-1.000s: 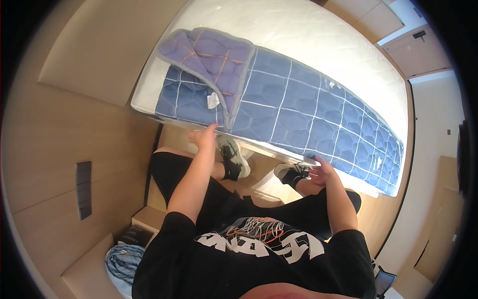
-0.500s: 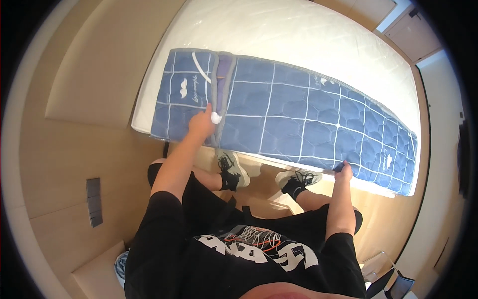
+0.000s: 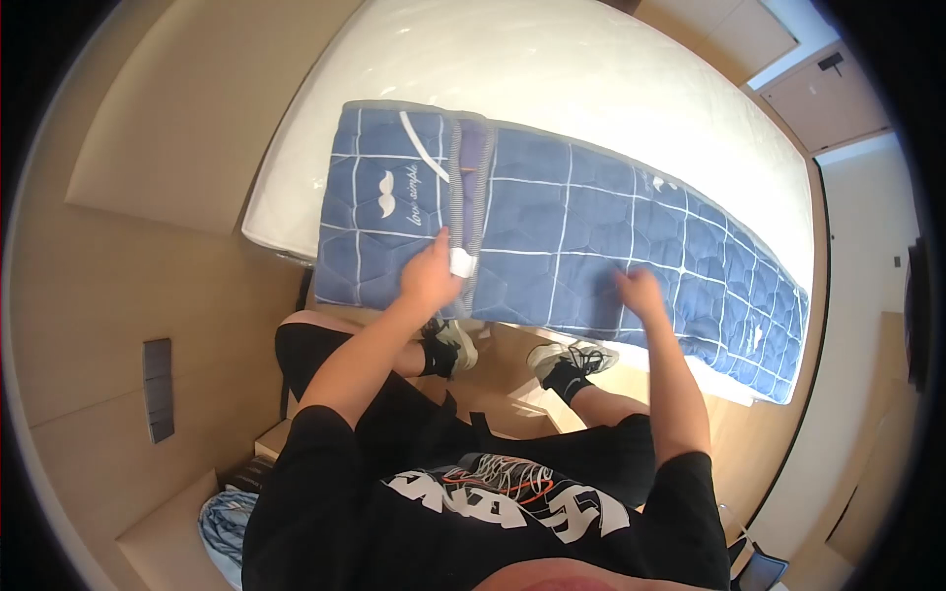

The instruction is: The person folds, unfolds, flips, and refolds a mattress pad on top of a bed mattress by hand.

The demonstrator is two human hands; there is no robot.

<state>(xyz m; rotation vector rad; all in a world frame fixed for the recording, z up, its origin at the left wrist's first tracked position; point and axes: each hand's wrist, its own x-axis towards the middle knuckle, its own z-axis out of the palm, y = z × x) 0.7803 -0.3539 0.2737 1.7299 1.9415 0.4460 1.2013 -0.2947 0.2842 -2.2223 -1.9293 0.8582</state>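
A folded blue mattress pad (image 3: 532, 266) with white grid lines and grey edging lies along the near side of a white mattress (image 3: 552, 74). Its left part is doubled over, and a strip of purple lining (image 3: 476, 163) shows at the fold. My left hand (image 3: 431, 278) is on this folded part by the grey edging, index finger stretched out, the other fingers closed on the fabric. Against it sits a small white piece (image 3: 460, 261); a white strap (image 3: 421, 146) lies farther up. Over the pad's middle, my right hand (image 3: 644, 295) has loosely curled fingers, slightly blurred, with nothing visible in them.
Below the mattress's near edge are my shoes (image 3: 581, 360) and the wooden bed base (image 3: 507, 369). A padded beige headboard (image 3: 187, 128) stands to the left. Bluish cloth (image 3: 222, 527) lies at lower left, and a dark-screened device (image 3: 762, 571) is at lower right.
The pad's left part has shifted right and toward me with my left hand. My right hand has left the pad's near edge and moved left and farther over the pad. The view has shifted slightly.
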